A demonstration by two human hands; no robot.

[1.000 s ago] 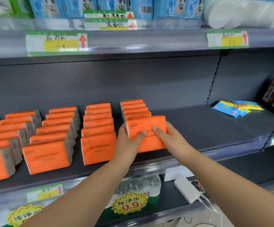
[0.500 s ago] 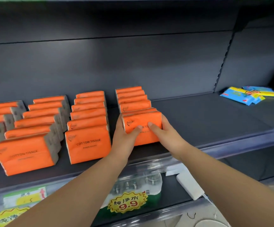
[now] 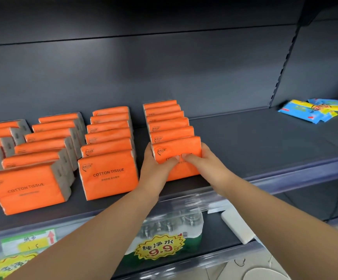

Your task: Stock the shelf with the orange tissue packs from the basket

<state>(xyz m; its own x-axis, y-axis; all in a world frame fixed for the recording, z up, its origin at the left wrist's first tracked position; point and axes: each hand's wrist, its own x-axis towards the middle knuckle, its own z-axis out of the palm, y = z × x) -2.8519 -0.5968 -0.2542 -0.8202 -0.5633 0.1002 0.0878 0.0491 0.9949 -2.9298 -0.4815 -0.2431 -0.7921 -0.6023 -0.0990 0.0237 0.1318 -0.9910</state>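
Observation:
An orange tissue pack [image 3: 181,147] stands upright at the front of the rightmost row on the dark grey shelf [image 3: 255,146]. My left hand [image 3: 156,168] grips its left side and my right hand [image 3: 206,164] grips its right side, thumbs meeting on its front face. Behind it stand several more orange packs [image 3: 165,118] in the same row. To the left are other rows of orange packs [image 3: 109,170], marked COTTON TISSUE. The basket is out of view.
Blue and yellow packets [image 3: 315,110] lie at the shelf's far right. The shelf to the right of my hands is bare. Below, a lower shelf holds bottled water with a 9.9 price tag [image 3: 160,248] and a white box [image 3: 239,227].
Both hands have brought the orange pack down and back until it stands on the shelf against the row. The view has tilted downward, and the upper shelf has left the frame.

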